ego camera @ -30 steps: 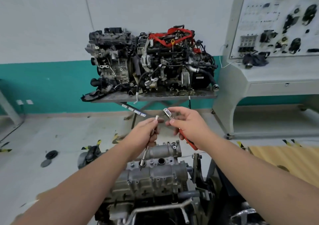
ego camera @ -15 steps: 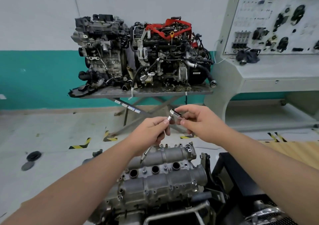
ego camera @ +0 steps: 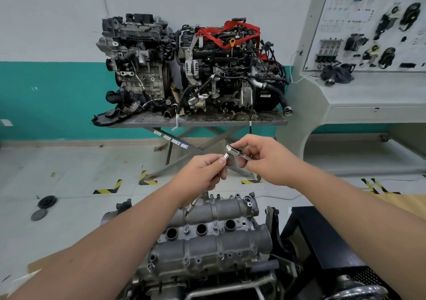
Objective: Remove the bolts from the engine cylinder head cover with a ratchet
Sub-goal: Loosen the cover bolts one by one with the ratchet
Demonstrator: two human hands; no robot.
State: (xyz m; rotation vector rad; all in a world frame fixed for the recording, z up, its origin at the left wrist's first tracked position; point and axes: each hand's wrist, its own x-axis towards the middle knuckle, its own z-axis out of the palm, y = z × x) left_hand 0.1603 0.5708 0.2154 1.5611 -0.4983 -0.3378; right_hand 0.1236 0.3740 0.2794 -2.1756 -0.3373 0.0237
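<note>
The grey cylinder head cover [ego camera: 207, 249] lies low in the middle of the view, with three round plug holes and several small bolts along its edges. Above it, my left hand [ego camera: 200, 173] grips a long chrome extension bar [ego camera: 193, 204]; the bar's lower tip hangs just over the cover's far edge. My right hand [ego camera: 267, 161] pinches the chrome ratchet head [ego camera: 231, 149], which meets the top end of the bar between my two hands. The ratchet's handle is hidden inside my right hand.
Two dirty engines [ego camera: 191, 69] sit on a scissor-lift table [ego camera: 196, 122] against the teal and white wall. A grey display console [ego camera: 359, 92] with mounted parts stands to the right. Black rubber discs [ego camera: 43, 205] lie on the floor at left. A black stand [ego camera: 322, 237] is beside the cover.
My hands have come together: the ratchet head, apart from the bar a second ago, now meets the bar's top end. The camera has tilted, showing more of the cover.
</note>
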